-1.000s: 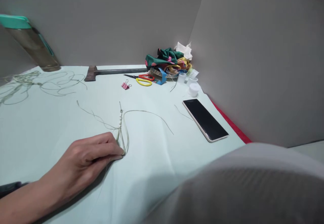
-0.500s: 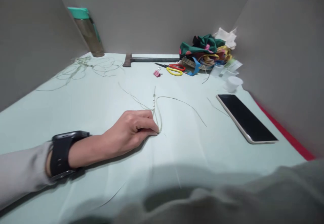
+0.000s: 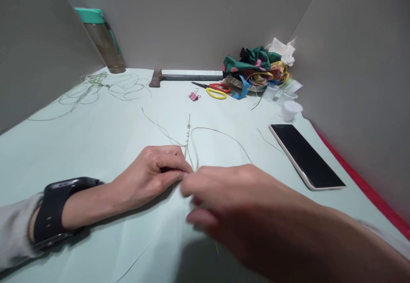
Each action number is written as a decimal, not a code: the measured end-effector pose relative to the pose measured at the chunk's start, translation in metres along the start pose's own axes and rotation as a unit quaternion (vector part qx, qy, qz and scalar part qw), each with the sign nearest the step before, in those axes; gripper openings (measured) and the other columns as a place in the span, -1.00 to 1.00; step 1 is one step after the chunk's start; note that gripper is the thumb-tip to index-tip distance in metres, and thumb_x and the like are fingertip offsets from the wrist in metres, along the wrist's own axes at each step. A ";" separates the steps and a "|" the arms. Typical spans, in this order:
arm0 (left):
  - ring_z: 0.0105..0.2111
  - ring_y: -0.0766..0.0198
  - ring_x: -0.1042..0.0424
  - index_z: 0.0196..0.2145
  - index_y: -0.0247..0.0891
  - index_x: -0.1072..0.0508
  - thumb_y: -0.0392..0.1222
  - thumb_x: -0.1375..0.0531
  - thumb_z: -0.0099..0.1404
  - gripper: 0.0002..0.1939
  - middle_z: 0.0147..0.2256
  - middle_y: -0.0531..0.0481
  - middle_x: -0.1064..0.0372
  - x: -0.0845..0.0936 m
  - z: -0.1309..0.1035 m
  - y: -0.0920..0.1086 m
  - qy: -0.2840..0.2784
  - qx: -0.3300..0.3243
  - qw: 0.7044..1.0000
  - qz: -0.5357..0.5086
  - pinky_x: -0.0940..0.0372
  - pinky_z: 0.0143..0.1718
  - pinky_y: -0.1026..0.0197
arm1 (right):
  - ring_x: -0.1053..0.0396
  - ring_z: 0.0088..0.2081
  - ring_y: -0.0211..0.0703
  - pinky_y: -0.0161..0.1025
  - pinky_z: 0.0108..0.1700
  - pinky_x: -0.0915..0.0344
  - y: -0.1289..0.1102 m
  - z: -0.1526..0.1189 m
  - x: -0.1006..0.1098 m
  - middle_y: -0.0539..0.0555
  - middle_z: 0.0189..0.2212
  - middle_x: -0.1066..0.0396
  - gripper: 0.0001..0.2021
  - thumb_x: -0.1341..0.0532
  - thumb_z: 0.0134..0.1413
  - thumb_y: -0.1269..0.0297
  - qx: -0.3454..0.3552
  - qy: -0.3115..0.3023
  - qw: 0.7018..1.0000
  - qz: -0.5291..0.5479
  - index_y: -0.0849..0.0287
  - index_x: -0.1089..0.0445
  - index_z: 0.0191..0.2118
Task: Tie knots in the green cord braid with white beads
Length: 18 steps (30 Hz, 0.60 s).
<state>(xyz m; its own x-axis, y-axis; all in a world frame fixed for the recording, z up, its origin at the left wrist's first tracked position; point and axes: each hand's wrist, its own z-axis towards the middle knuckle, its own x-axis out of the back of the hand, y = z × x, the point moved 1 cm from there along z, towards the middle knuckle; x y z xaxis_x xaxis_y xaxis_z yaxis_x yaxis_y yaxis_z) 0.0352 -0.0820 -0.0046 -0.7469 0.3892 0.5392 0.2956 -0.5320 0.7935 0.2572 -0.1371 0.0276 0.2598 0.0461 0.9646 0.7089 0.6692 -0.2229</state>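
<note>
My left hand (image 3: 160,170), with a black watch on its wrist, rests on the table and pinches thin pale green cords (image 3: 194,157). Small light beads (image 3: 187,135) sit in a row on the cords just beyond its fingers. Loose cord ends spread to the upper left and curve to the right. My right hand (image 3: 221,193) is close against the left fingertips, its fingers bent and a gap showing between thumb and index finger. Blur hides whether it holds any cord.
At the back stand a bottle (image 3: 105,44), a hammer-like tool (image 3: 188,77), scissors (image 3: 216,91), a pink clip (image 3: 194,95) and a fabric pile (image 3: 256,67). Tangled cord (image 3: 96,86) lies back left. White containers (image 3: 290,110) and a phone (image 3: 307,155) are right.
My right hand has come in from the lower right to the left fingertips. My left hand keeps its pinch on the cords. The whole view has shifted slightly.
</note>
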 end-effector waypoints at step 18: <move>-0.47 0.37 -0.56 -0.36 -0.11 -0.81 -0.39 -0.33 0.42 -0.70 -0.47 0.07 -0.63 0.002 0.005 0.003 0.004 0.043 0.999 -0.021 -0.41 -0.41 0.45 | -0.31 -0.50 -0.12 -0.16 -0.48 -0.09 0.003 -0.027 -0.049 0.00 -0.48 -0.41 -0.74 -0.24 0.16 0.59 -0.032 0.158 0.976 -0.148 0.02 -0.29 -0.30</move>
<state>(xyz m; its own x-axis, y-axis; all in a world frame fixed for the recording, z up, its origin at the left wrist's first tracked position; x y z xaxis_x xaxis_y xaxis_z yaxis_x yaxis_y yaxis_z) 0.0375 -0.0785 0.0003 -0.7645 0.4040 0.5022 0.3127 -0.4489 0.8371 0.2647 -0.1570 -0.0239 0.2203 -0.3802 0.8983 0.8209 0.5697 0.0398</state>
